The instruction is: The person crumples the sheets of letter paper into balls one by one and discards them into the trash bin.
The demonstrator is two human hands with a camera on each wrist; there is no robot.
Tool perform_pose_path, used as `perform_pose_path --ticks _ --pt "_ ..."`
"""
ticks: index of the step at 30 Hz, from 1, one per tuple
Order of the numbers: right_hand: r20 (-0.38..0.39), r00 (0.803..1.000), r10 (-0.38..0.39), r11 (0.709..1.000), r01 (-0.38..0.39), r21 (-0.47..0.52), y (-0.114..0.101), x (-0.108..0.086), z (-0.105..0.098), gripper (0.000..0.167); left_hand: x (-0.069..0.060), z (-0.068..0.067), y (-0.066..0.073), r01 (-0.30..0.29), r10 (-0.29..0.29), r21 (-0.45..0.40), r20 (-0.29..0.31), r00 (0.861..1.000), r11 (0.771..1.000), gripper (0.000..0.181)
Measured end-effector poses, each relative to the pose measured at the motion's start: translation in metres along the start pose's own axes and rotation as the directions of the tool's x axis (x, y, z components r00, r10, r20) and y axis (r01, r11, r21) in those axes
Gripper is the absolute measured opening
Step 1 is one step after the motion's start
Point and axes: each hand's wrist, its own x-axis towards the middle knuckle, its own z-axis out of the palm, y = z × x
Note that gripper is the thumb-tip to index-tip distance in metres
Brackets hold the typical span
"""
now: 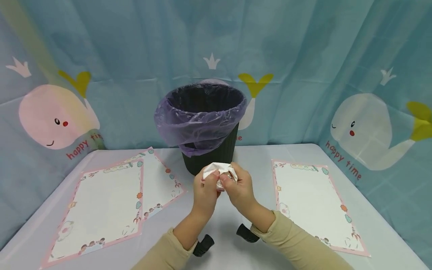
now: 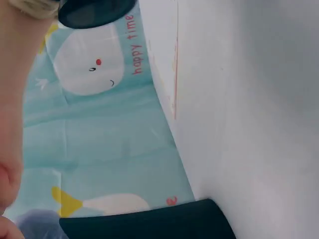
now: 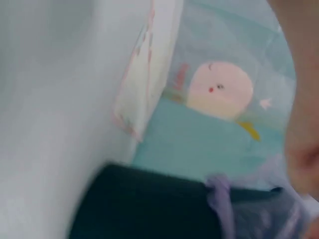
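Between my two hands is a crumpled ball of white paper [image 1: 219, 168], with bits of pink showing on it. My left hand [image 1: 206, 193] grips its left side and my right hand [image 1: 242, 189] its right side, both thumbs pressing on the near face. The paper is held above the table, just in front of a dark trash can [image 1: 210, 155] lined with a purple plastic bag [image 1: 202, 127]. In the left wrist view part of the left hand [image 2: 7, 184] shows at the edge. The right hand [image 3: 304, 154] appears at the right of the right wrist view.
Two pink-bordered sheets overlap on the left, the nearer sheet [image 1: 104, 206] covering part of the farther sheet [image 1: 156, 183]. Another bordered sheet [image 1: 310, 202] lies on the right. The white table [image 1: 253, 161] is backed by a blue curtain [image 1: 128, 75] with whale prints.
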Motion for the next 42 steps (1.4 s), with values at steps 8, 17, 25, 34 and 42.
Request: perform_pose_path --ticks 8,17,25,34,42 --pt "0.200 0.967 0.159 0.983 -0.136 -0.122 -0.015 0.011 -0.027 0.065 0.023 -0.031 0.042 0.030 -0.186 0.438 0.318 0.930 0.898 0.028" --pt "0.136 0.967 0.218 0.974 -0.208 -0.086 -0.023 0.018 -0.050 0.032 0.087 -0.043 0.080 -0.112 0.149 0.384 -0.068 0.986 0.916 0.031" --pt "0.184 0.960 0.211 0.976 -0.199 -0.083 -0.026 0.021 -0.055 0.033 0.147 -0.049 0.082 0.201 -0.137 0.334 -0.204 0.969 0.921 0.069" --pt "0.241 0.933 0.269 0.962 -0.250 -0.109 -0.025 0.024 -0.059 0.043 0.163 -0.051 0.060 0.254 -0.223 0.125 -0.215 0.951 0.959 0.070" --pt "0.238 0.934 0.267 0.961 -0.239 -0.140 -0.027 0.038 -0.066 0.050 0.165 -0.043 0.048 0.147 -0.129 0.041 -0.289 0.948 0.988 0.067"
